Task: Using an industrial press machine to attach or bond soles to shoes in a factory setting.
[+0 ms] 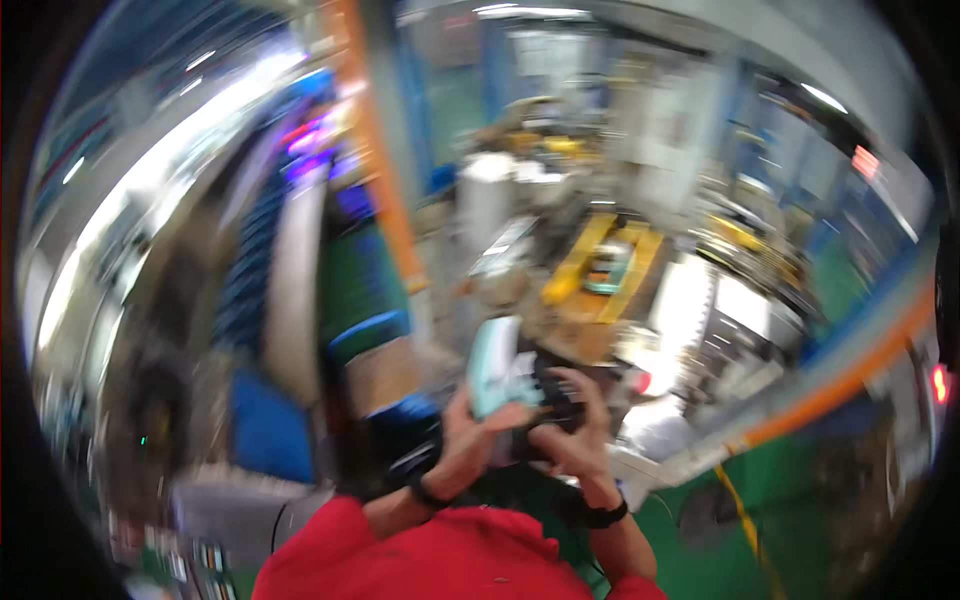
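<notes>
Motion blurs the whole picture. In front of my red sleeves, my left hand (463,445) is closed round a pale teal and white rounded piece (490,368), which stands up from the fingers. Close beside it on the right, my right hand (582,437) curls its thumb and fingers round a dark, black part (556,392). The two pieces are very near each other; whether they touch or are joined I cannot tell. Black bands circle both wrists.
Ahead lies a bench with a yellow frame (575,268) around another teal piece (607,268). A cardboard-coloured box (383,375) with blue edges stands left of my hands. An orange post (372,150) rises behind it, and an orange-edged rail (800,422) runs on the right.
</notes>
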{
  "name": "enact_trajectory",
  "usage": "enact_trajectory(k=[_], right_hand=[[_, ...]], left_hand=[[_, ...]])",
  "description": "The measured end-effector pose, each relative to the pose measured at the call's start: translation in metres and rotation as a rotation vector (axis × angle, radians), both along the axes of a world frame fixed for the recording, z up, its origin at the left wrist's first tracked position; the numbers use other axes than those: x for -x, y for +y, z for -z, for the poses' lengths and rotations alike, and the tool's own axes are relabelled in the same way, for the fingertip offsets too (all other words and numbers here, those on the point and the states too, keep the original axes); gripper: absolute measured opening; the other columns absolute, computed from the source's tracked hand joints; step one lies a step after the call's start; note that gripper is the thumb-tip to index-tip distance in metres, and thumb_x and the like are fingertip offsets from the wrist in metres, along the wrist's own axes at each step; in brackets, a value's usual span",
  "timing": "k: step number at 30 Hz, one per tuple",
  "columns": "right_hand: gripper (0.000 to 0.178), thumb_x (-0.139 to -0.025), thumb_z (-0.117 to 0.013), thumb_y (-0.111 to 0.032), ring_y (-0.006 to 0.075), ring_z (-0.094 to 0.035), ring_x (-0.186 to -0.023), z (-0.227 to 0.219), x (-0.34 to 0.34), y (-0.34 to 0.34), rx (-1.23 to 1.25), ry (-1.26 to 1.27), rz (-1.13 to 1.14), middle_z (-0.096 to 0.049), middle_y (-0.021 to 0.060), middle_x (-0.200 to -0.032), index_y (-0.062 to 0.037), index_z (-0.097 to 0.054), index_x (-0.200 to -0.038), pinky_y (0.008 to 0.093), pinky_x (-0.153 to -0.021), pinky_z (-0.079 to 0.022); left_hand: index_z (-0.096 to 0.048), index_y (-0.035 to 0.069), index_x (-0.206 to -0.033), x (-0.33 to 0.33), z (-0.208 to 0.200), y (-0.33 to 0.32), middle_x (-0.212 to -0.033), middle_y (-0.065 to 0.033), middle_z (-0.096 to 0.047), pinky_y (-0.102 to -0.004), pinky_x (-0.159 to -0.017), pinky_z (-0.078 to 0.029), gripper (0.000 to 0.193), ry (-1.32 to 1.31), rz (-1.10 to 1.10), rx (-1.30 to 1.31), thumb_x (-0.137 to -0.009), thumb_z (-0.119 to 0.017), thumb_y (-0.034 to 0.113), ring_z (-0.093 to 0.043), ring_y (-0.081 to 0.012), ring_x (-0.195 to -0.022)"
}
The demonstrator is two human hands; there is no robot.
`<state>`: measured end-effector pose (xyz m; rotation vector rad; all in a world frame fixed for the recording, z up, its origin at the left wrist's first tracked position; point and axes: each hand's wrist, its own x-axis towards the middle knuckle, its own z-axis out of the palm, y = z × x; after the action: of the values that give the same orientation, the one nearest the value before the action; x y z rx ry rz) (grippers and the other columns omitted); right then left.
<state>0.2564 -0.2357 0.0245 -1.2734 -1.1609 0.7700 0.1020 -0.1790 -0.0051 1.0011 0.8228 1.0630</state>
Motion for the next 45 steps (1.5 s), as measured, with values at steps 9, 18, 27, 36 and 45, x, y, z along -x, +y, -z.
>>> enact_trajectory(k=[9,18,27,36,45], right_hand=[[0.077,-0.064,-0.065,-0.003,0.0146,-0.058,-0.102,0.043,0.133,0.077,0.05,0.413,-0.509,-0.056,0.0066,-0.118,0.0001,-0.041,-0.137,0.0277,-0.093,-0.046],[0.059,-0.072,-0.082,-0.02,0.0213,-0.062,-0.103,0.017,0.388,0.171,-0.356,-0.163,-0.875,-0.066,0.0113,-0.109,-0.0033,-0.057,-0.123,0.0342,-0.093,-0.048],[0.045,-0.063,-0.072,-0.016,0.0311,-0.068,-0.083,0.016,0.619,0.222,-0.795,-0.869,-0.784,-0.067,0.0188,-0.085,0.005,-0.058,-0.1,0.0381,-0.073,-0.053],[0.054,-0.057,-0.075,-0.019,0.0345,-0.068,-0.077,0.028,0.661,0.244,-0.513,-0.978,-0.91,-0.067,0.0187,-0.08,0.0038,-0.056,-0.103,0.0413,-0.066,-0.054],[0.067,-0.068,-0.075,-0.016,0.0341,-0.065,-0.075,0.044,0.605,0.217,-0.609,-0.601,-0.663,-0.063,0.0162,-0.081,-0.0016,-0.043,-0.126,0.0429,-0.069,-0.049]], left_hand=[[-0.017,0.002,-0.152,0.121,0.013,-0.011,-0.136,-0.0113,-0.048,-0.0316,-0.104,-0.036,0.077,-0.17,-0.397,-0.219,-0.092,-0.064,0.01,-0.047,-0.0164,-0.123],[-0.058,-0.001,-0.119,0.368,0.02,-0.016,-0.109,-0.0071,-0.06,-0.0329,-0.086,-0.045,0.035,0.396,-0.905,-0.207,-0.097,-0.055,0.025,-0.055,-0.017,-0.099],[-0.057,-0.007,-0.124,0.496,0.053,-0.014,-0.123,-0.0169,-0.061,-0.0332,-0.098,-0.044,0.034,0.442,-0.91,-0.211,-0.097,-0.058,0.014,-0.058,-0.0232,-0.112],[-0.063,-0.006,-0.111,0.52,0.07,-0.003,-0.115,-0.013,-0.063,-0.0299,-0.088,-0.049,0.024,0.61,-0.855,-0.304,-0.095,-0.061,0.012,-0.061,-0.0183,-0.101],[-0.048,-0.007,-0.131,0.505,0.066,0.001,-0.121,-0.0186,-0.059,-0.0326,-0.096,-0.044,0.043,0.494,-0.933,-0.223,-0.099,-0.057,0.02,-0.058,-0.0243,-0.109]])
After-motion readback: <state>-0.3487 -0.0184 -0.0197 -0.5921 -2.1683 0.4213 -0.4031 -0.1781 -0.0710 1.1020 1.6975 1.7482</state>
